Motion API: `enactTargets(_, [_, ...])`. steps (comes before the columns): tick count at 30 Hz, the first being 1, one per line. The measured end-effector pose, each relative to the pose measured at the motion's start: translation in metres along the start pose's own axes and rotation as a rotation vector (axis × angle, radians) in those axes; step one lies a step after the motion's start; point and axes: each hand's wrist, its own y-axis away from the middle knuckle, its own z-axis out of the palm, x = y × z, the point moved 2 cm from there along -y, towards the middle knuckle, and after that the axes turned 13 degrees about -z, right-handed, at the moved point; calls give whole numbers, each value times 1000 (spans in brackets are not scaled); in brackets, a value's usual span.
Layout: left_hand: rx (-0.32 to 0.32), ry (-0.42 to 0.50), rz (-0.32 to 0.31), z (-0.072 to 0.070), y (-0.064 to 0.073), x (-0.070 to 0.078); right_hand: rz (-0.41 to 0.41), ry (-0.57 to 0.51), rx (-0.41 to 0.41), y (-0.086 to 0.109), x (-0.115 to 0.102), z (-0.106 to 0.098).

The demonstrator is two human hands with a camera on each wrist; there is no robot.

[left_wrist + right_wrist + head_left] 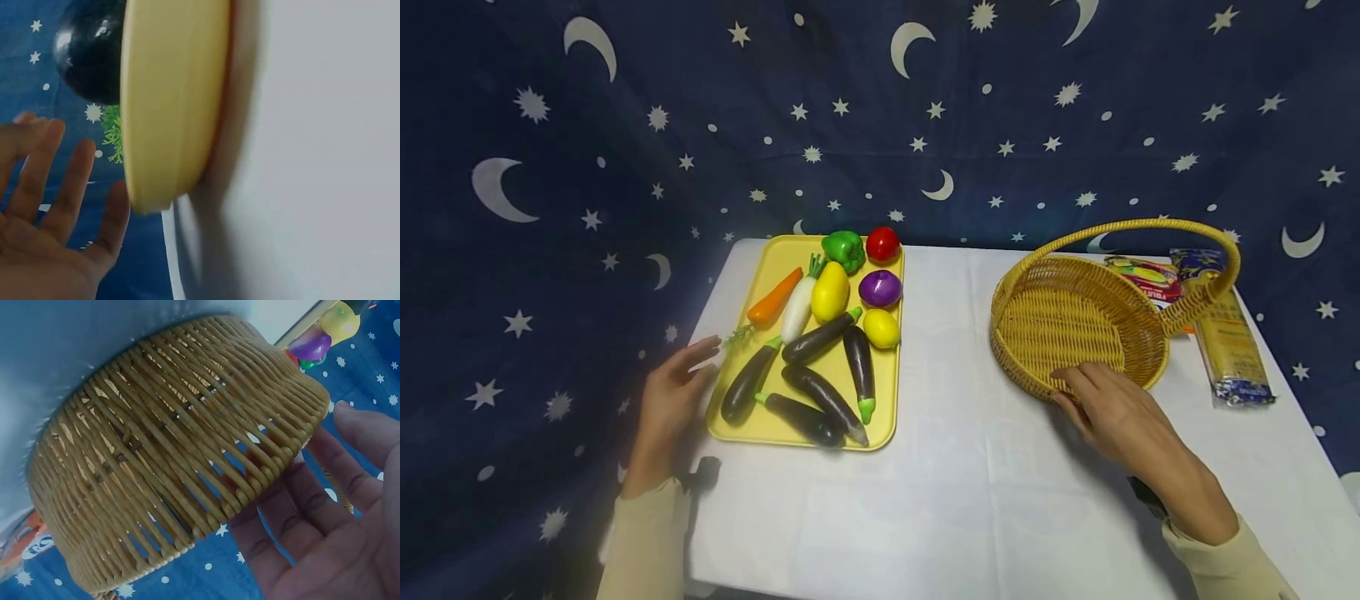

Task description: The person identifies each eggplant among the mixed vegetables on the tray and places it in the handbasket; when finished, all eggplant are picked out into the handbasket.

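My left hand (673, 396) is beside the left edge of a yellow tray (891, 400), fingers spread and holding nothing. The left wrist view shows its fingertips close to the tray wall (172, 94). Several dark eggplants (859, 367) fill the tray's front half. Behind them lie a carrot (775, 300), a white radish (797, 310), a yellow fruit (831, 292), a green pepper (844, 252), a red round piece (882, 244), a purple one (880, 288) and a lemon (881, 328). On the right, my right hand (1116, 417) holds the near rim of a wicker basket (156, 444), fingers hooked inside.
Behind the basket's right side lie a red fruit-printed packet (1150, 279) and a long yellow-and-blue bag (1228, 342). The basket's tall handle (1138, 223) arches over it. A dark curtain (850, 75) with moons and stars borders the white-covered table (947, 500).
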Motion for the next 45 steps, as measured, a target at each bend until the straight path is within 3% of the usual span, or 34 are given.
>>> enactTargets(2, [-7, -54, 72, -2, 3, -2, -3, -4, 5, -1, -1, -1])
enactTargets(4, [-8, -143, 210, 1, 10, 5, -7, -16, 8, -3, -2, -1])
enactTargets(8, [-79, -360, 475, 19, 24, 46, -4, -47, 6, -5, -4, 0])
enactTargets(11, [-142, -418, 512, 28, 23, 67, 12, -36, 5, -4, -7, 2])
enactTargets(13, [-137, -343, 463, 24, 16, 61, 18, -20, 5, -2, -11, 4])
enactTargets(15, [-145, -102, 350, 13, 11, 45, 17, -9, 5, 1, -15, 6])
enactTargets(18, [-181, 395, 163, -4, 7, 15, 9, -3, 2, 2, -18, 8])
enactTargets(19, [-186, 516, 117, -8, 6, 6, 10, -3, 0, 2, -18, 8])
enactTargets(20, [-184, 601, 71, -12, 6, -2, 11, -2, -4, 2, -18, 8])
enactTargets(21, [-171, 620, 28, -14, 6, -10, 12, -1, -5, 1, -18, 8])
enactTargets(22, [-172, 622, -12, -16, 5, -17, 13, 1, -8, 0, -17, 8])
enactTargets(24, [-154, 520, -92, -17, 5, -30, 13, 7, -14, -1, -17, 8])
enactTargets(29, [-184, 351, -293, -10, 6, -51, 20, 13, -31, -1, -18, 8])
enactTargets(35, [-257, 156, -415, -6, 11, -56, 35, 8, -22, 1, -20, 6])
enactTargets(38, [-282, 81, -388, -10, 13, -56, 31, -3, -12, 3, -22, 6])
enactTargets(45, [-241, -104, -125, -19, 16, -56, 21, -36, -5, 1, -25, 6])
